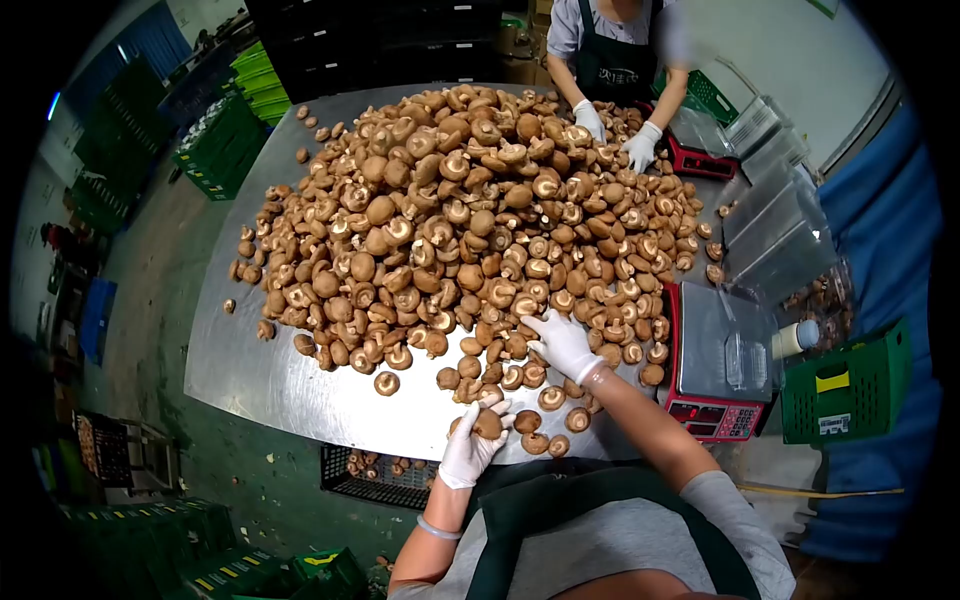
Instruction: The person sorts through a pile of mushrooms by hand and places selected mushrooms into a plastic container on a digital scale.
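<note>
My left hand (472,452), in a white glove, is at the table's near edge with its fingers curled round a brown shiitake mushroom (488,424). A paler mushroom shows at its fingertips. My right hand (563,346), also gloved, reaches to the near side of a large heap of shiitake mushrooms (430,200). Its fingers are apart and touch mushrooms there; none is seen held in it. Several loose mushrooms (551,398) lie between and beside my two hands on the metal table (290,385).
At right stand a red digital scale (715,415) with a clear plastic box (746,360) on it, stacked clear trays (785,235) and a green crate (848,385). Across the table a co-worker's gloved hands (638,148) touch the heap. A black crate (375,480) sits below the near edge.
</note>
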`<state>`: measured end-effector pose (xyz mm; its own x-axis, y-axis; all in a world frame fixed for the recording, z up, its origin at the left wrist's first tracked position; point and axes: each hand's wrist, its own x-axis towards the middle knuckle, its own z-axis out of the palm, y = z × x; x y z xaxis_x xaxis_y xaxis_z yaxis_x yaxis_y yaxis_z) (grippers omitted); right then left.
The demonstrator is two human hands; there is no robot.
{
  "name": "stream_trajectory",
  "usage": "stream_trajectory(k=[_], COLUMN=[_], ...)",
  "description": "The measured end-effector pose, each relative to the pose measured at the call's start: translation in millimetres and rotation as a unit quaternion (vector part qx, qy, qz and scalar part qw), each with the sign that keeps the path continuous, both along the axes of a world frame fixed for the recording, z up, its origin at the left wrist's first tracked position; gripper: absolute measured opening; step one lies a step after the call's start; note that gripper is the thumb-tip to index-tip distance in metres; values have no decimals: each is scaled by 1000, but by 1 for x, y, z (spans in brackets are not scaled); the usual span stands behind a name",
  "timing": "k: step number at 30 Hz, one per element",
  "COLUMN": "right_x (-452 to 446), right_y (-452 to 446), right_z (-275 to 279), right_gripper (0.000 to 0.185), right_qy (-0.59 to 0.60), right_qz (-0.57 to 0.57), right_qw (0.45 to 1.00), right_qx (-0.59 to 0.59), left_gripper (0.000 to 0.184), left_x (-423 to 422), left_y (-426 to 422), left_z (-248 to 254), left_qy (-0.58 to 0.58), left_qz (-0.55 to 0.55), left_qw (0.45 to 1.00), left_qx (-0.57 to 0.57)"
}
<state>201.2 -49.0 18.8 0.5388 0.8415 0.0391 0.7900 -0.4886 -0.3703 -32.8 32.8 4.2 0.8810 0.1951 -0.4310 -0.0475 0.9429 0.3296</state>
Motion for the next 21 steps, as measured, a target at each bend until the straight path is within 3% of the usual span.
stream_trajectory(k=[2,4,6,7,9,10,13,15,17,19,21], right_x=[-1,3,2,-7,-36,-51,-96,-125,-124,-88,-51], right_y=[3,0,-10,-13,-16,-9,-3,2,9,18,27], right_z=[-13,-14,-8,5,35,29,33,32,28,16,13], right_gripper=[35,34,35,35,36,37,43,53,46,30,15], right_qy=[22,94,85,86,176,186,234,296,212,143,-4], right_qz=[-16,-51,-22,-9,18,96,205,295,298,208,65], right_qw=[1000,994,990,984,978,957,949,903,927,957,995], right_qx=[-16,33,115,153,110,199,40,95,83,142,73], left_gripper=[43,43,43,44,45,47,53,62,88,86,83], left_x=[-9,-31,-57,-71,-102,-113,-146,-154,-177,-189,-204], left_y=[5,10,16,19,25,27,31,25,31,36,39], left_z=[8,11,16,10,-12,-20,-57,-69,-83,-84,-95], left_qy=[-6,6,33,60,71,83,72,138,202,306,353], left_qz=[13,47,109,147,205,239,312,414,452,505,500], left_qw=[1000,999,993,986,975,967,947,900,868,807,790], left_qx=[-10,10,37,47,52,38,14,-5,15,13,42])
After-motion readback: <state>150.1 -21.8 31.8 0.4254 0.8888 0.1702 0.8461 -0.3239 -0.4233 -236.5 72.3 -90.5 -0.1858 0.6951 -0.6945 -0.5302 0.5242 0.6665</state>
